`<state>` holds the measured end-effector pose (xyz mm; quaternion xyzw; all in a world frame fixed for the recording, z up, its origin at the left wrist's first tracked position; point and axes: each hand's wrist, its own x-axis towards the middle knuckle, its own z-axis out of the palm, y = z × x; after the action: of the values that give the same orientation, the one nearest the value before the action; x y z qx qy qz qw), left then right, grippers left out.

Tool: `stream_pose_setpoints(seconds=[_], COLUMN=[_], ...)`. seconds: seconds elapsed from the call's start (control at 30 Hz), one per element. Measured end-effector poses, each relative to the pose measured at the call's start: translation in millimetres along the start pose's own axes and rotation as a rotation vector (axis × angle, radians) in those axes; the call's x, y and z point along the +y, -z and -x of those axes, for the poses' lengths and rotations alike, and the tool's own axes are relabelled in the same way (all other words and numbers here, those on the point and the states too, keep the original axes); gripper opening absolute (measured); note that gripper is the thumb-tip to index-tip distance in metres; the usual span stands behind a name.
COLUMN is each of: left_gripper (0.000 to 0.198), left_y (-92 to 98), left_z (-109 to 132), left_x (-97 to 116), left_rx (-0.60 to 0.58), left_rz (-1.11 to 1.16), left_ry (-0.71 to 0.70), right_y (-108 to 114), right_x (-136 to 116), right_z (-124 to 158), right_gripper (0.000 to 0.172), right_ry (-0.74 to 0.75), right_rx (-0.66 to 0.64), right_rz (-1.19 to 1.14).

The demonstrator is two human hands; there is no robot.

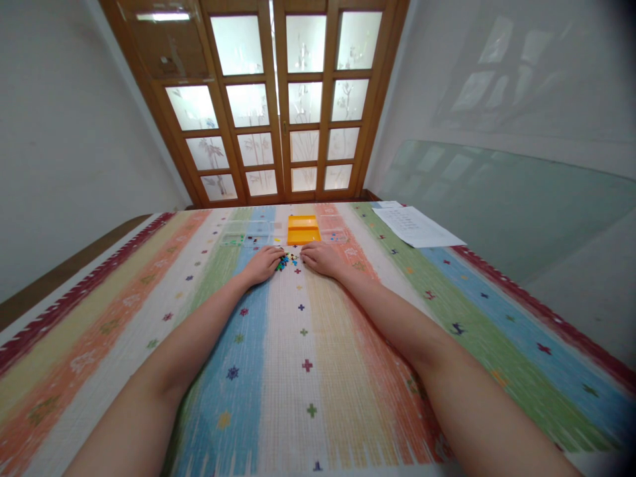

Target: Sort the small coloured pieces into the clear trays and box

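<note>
A small heap of colourful little pieces (284,262), blue, green, yellow and dark, lies on the striped tablecloth between my two hands. My left hand (264,264) rests against the heap's left side, its fingers curled together and the fingertips touching the pieces. On the other side my right hand (320,258) lies low on the cloth with bent fingers pressed together, its fingertips near a few loose pieces. Whatever either hand may pinch is too small to make out. Just beyond the hands sits an open orange-yellow box (304,234) with a divider across it.
Left of the orange box is a clear compartment tray (231,233) with some green and dark pieces. To its right, another clear tray (342,237) holds a few small pieces. White paper sheets (420,227) lie at the far right. Glazed wooden doors (281,99) stand behind the table.
</note>
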<state>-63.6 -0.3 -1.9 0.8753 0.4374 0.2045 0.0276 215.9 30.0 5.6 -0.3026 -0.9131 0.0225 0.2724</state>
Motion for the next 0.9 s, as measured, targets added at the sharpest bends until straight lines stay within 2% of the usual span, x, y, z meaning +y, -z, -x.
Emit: stream_pose_setpoints(seconds=[0.17,0.33,0.57,0.7,0.9], left_gripper=[0.044,0.044,0.043,0.044,0.047], left_y=[1.6,1.9,3.9,4.2,4.5], left_z=[0,-1,-1,-1,0], left_x=[2,5,9,10,12], left_rx=[0.017,-0.018,-0.044,-0.052,-0.095], left_rz=[-0.003,0.006,0.018,0.032,0.052], left_ry=[0.004,-0.001,-0.014,-0.032,-0.074], right_y=[1,-3,-9,-8,-7], right_x=[7,20,31,25,10], right_z=[1,1,3,4,1], right_gripper=[0.029,0.03,0.044,0.039,0.032], right_ry=[-0.135,-0.216,-0.298,-0.26,-0.065], right_rx=[0.127,0.231,0.214,0.175,0.07], right_rz=[0.04,0.028,0.039,0.024,-0.069])
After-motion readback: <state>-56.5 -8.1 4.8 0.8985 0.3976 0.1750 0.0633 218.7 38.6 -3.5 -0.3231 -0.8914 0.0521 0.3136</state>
